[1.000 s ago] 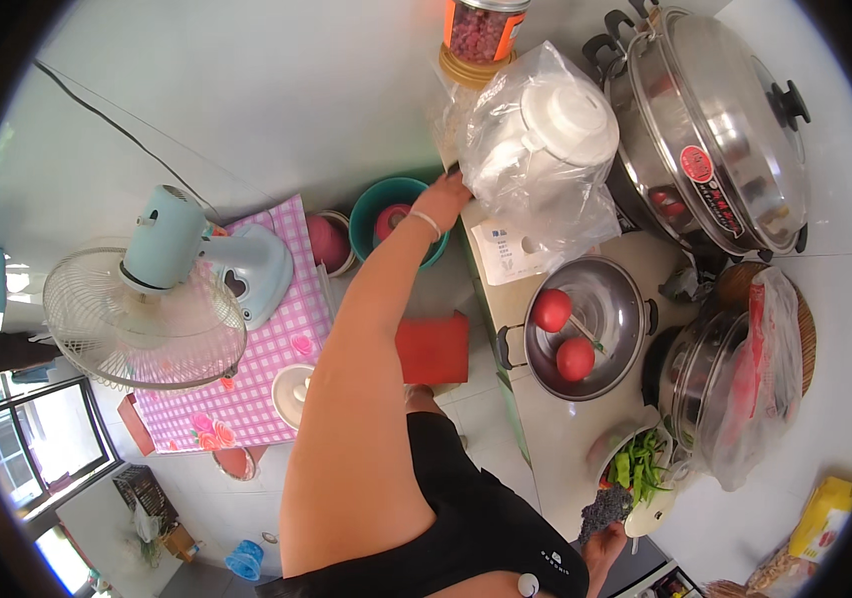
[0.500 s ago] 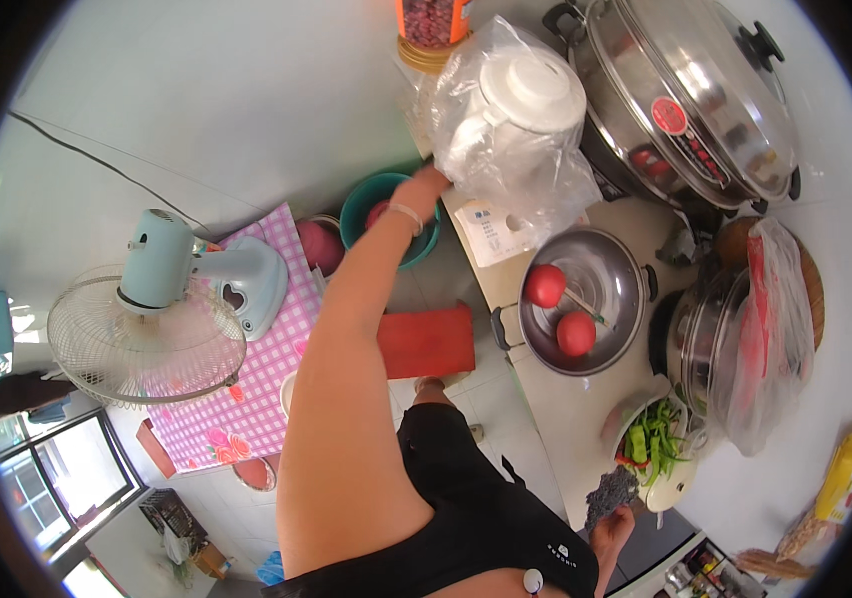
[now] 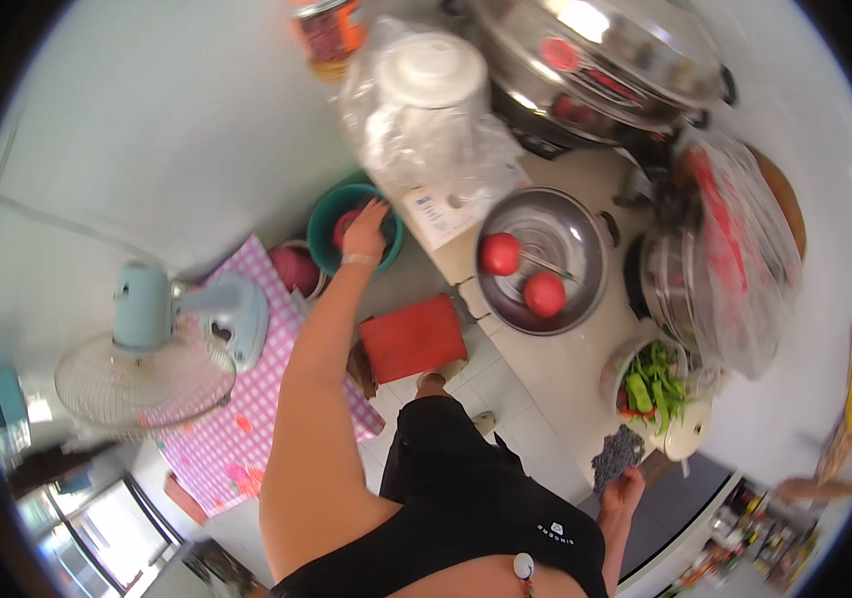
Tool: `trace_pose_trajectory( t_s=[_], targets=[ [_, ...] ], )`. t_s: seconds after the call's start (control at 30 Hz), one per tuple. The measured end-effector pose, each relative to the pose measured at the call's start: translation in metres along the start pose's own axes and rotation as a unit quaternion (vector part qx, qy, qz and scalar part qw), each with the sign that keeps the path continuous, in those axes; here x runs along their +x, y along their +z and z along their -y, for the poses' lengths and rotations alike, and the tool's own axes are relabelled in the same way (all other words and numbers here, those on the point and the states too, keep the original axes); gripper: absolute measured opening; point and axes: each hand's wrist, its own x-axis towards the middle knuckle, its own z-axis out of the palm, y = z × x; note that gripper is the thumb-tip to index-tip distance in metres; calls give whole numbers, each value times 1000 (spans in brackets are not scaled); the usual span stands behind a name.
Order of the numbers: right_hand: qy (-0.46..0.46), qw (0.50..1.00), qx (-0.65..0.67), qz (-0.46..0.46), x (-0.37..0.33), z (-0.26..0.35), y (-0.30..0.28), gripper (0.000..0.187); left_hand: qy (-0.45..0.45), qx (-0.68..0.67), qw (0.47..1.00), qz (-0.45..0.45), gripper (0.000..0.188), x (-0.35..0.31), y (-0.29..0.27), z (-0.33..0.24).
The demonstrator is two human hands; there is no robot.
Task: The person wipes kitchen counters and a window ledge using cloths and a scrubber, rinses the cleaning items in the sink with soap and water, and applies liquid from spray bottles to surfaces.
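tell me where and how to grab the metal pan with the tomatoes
I'd take the metal pan by its two side handles, reaching in from both ends at once: they jut outward on opposite sides. Probably best kept level, since the round tomatoes could roll.

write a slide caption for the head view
Left hand at a green bucket, right hand holding a grey cloth, beside a counter with a pan.

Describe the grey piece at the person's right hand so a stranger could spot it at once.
Find the pale counter slanting down the picture's right half. Near its lower end, below the bowl of green vegetables, the right hand holds the grey piece. Its dull, ragged look sets it apart from the smooth, rounded cream thing nearby.
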Motion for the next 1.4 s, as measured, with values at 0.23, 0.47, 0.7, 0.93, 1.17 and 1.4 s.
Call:
trace_pose_trajectory(
  t_s=[0.23,0.47,0.7,0.93,1.17,1.4],
  targets=[
    [-23,994,85,-70,-4,-6,-20,63,-55,-128,990,-16,44,-92,30,-139],
    [-52,971,209,-102,-35,-29,-80,60,96,-168,956,220,43,-194,79,-227],
    [-133,917,320,-201,-94,-74,-166,54,232,-234,916,229,50,-177,92,-329],
    [-223,850,424,-218,-163,-144,-249,54,451,96,834,303,62,-235,181,-381],
    [-341,724,530,-280,-240,-260,-357,51,521,69,814,245,51,-344,291,-504],
    [-427,607,577,-342,-325,-366,-428,52,530,85,815,220,47,-394,329,-544]
  ],
)
